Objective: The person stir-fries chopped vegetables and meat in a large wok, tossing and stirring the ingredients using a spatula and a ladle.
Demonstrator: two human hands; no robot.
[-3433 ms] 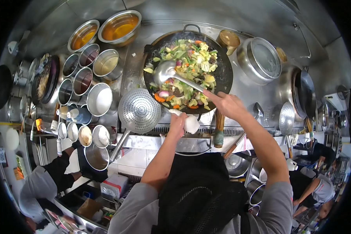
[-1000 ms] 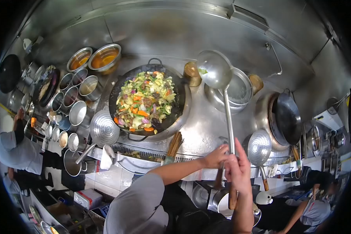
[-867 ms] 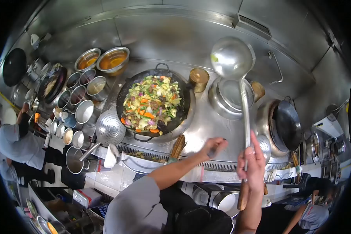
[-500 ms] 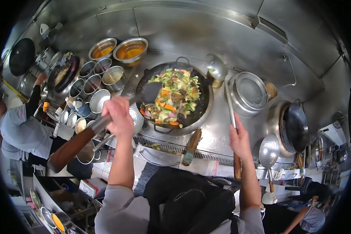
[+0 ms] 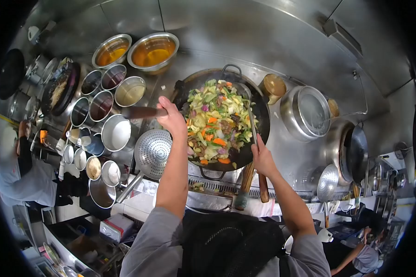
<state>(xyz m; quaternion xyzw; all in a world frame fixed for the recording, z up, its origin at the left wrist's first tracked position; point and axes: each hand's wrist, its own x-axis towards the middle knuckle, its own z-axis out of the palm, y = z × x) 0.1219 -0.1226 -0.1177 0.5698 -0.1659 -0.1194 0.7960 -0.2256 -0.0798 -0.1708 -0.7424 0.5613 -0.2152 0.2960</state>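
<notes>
My left hand (image 5: pixel 172 119) is closed around a wok spatula (image 5: pixel 143 112) at the wok's left side. Its brown wooden handle points left, and its blade is out of sight. In my right hand (image 5: pixel 263 157) is a long ladle (image 5: pixel 253 123), with its wooden end below my fist. The ladle's head reaches the far right part of the wok, beside the food. A large dark wok (image 5: pixel 260 121) holds a heap of chopped vegetables (image 5: pixel 211 122), green and yellow with orange carrot slices and purple pieces.
Left of the wok stand two steel bowls of amber liquid (image 5: pixel 153 51), several metal pots and a perforated strainer (image 5: pixel 153 154). A lidded steel pot (image 5: pixel 305 113) stands right. A bamboo brush (image 5: pixel 245 187) lies at the front edge. One person (image 5: pixel 25 182) works at far left, another at lower right.
The ladle has come down from beyond the wok's right side into the wok. My left hand has shifted toward the wok, and the spatula's handle has swung up to nearly level.
</notes>
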